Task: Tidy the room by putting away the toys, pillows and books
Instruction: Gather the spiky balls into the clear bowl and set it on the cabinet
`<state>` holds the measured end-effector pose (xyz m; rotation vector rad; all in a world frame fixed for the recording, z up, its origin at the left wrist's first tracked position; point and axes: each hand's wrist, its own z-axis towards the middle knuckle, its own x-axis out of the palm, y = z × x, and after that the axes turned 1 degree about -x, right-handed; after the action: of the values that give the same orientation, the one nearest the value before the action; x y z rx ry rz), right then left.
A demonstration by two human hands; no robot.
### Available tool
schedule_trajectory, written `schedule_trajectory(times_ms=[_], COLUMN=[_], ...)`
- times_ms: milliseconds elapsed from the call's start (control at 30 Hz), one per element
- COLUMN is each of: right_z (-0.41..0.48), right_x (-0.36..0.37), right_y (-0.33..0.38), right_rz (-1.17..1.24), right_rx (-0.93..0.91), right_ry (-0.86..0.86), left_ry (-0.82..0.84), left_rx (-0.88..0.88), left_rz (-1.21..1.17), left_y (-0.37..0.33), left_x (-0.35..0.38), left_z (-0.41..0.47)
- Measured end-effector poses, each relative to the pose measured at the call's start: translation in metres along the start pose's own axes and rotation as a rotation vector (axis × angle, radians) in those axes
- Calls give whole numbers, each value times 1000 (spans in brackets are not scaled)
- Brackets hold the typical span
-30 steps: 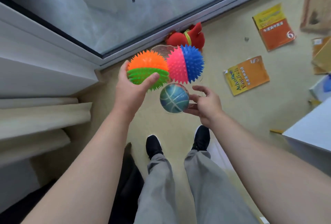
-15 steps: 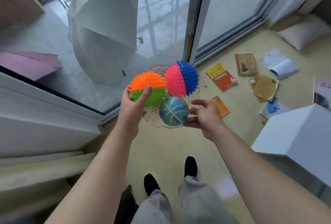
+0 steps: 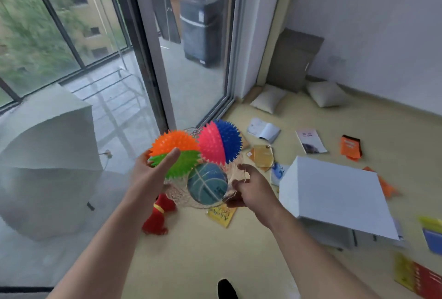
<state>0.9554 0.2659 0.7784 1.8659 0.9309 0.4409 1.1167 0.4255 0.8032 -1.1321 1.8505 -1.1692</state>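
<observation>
A clear glass bowl [image 3: 181,197] is held in front of me at waist height. It carries an orange-and-green spiky ball [image 3: 177,152], a pink-and-blue spiky ball [image 3: 221,142] and a small blue-green ball [image 3: 207,186]. My left hand [image 3: 150,175] grips the bowl's left side, thumb pressed on the orange-and-green ball. My right hand [image 3: 251,189] holds the bowl's right rim. A red plush toy [image 3: 159,218] lies on the floor below. Several books, such as an open one [image 3: 263,130], and two pillows [image 3: 269,98] [image 3: 326,94] lie scattered on the floor.
A low white table [image 3: 334,193] stands at the right, more books [image 3: 421,279] beside it. A glass sliding door [image 3: 196,59] runs along the left, with a grey umbrella [image 3: 45,162] outside. A brown box [image 3: 293,59] leans in the far corner.
My view has swung up and to the right, away from the window sill toward the room's far corner. Both hands keep the bowl with the balls in the same grip.
</observation>
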Motion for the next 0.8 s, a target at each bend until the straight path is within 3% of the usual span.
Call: schedule_trajectory(times_ms=[167,467,600,800], right_z=[-19,-27,-11,17], right_x=[-61,-162,-191,-225], right_y=[34,78,90,109], right_rz=[43,79,22,182], right_rx=[-65,-183,-201,-167], right_ry=[-192,-466,-538,-563], left_ry=[201,393,415,414], left_rx=[84,194,238,278], left_rz=[40,87,95,126], left_y=[-47,-119,-137,-153], left_x=[64,178,215,265], left_z=[-3,-21,-11,15])
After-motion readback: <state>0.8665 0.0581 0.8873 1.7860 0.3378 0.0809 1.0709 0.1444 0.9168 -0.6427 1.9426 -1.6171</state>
